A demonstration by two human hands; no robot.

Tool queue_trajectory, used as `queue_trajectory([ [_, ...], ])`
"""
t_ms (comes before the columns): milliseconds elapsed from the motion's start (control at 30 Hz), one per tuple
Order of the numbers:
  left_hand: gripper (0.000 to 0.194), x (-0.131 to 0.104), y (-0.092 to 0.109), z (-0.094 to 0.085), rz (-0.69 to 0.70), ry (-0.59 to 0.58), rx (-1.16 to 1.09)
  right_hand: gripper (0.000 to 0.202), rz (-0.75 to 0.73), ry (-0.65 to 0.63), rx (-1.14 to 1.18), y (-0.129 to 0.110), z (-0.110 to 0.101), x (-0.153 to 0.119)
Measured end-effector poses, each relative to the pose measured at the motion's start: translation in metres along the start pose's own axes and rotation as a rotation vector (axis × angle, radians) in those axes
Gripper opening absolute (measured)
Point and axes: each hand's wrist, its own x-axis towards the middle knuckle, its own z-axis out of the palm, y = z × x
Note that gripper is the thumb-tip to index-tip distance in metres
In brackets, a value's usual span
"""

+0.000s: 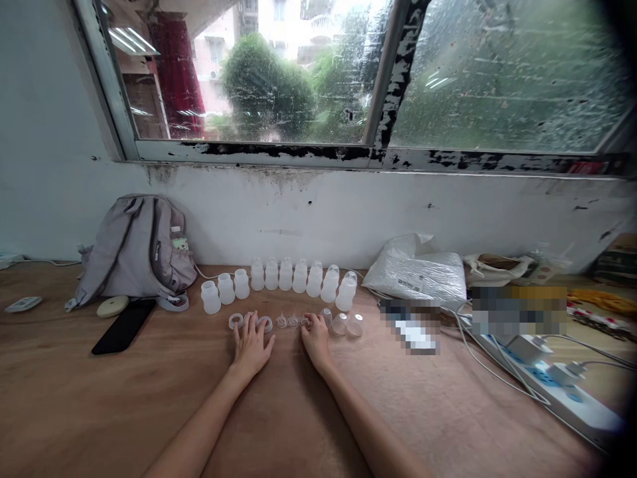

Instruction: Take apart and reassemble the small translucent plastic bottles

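Observation:
My left hand (253, 345) lies palm down with its fingers spread over the row of white screw rings. One ring (235, 321) shows to its left, another (267, 324) by its fingers; any beneath are hidden. Curled fingers of my right hand (315, 340) are on a clear bottle nipple at the row's right end, mostly covered by the fingertips. Two more nipples (282, 320) stand between the hands. Just right of my right hand are clear domed caps (340, 323). Behind these, three open white baby bottles (211, 299) stand left of several capped baby bottles (285, 275).
A grey backpack (132, 252), black phone (124, 326) and round cream case (113, 306) are on the left. To the right lie a silvery plastic package (421, 272), white cables and a power strip (572, 398). A wall with a window (259, 154) borders the wooden table (279, 425).

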Motion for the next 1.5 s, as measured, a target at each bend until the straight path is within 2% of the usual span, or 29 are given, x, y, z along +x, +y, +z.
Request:
queue_trajectory([
  [267, 0.040, 0.007, -0.009, 0.003, -0.045, -0.018, 0.020, 0.026, 0.002, -0.022, -0.042, -0.003, -0.001, 0.000],
  [700, 0.034, 0.008, -0.005, 0.000, -0.072, 0.007, 0.032, 0.034, -0.017, -0.013, -0.051, -0.004, -0.002, 0.000],
  [867, 0.033, 0.008, -0.005, 0.000, -0.065, 0.056, 0.007, 0.036, -0.033, 0.001, -0.032, -0.005, -0.003, 0.000],
  [1267, 0.033, 0.005, -0.004, -0.009, -0.048, 0.114, -0.003, 0.036, -0.125, 0.021, 0.034, -0.021, -0.023, -0.020],
  [1500, 0.029, 0.002, -0.002, -0.010, -0.014, 0.128, 0.008, 0.029, -0.052, 0.056, 0.057, -0.014, -0.032, -0.030],
])
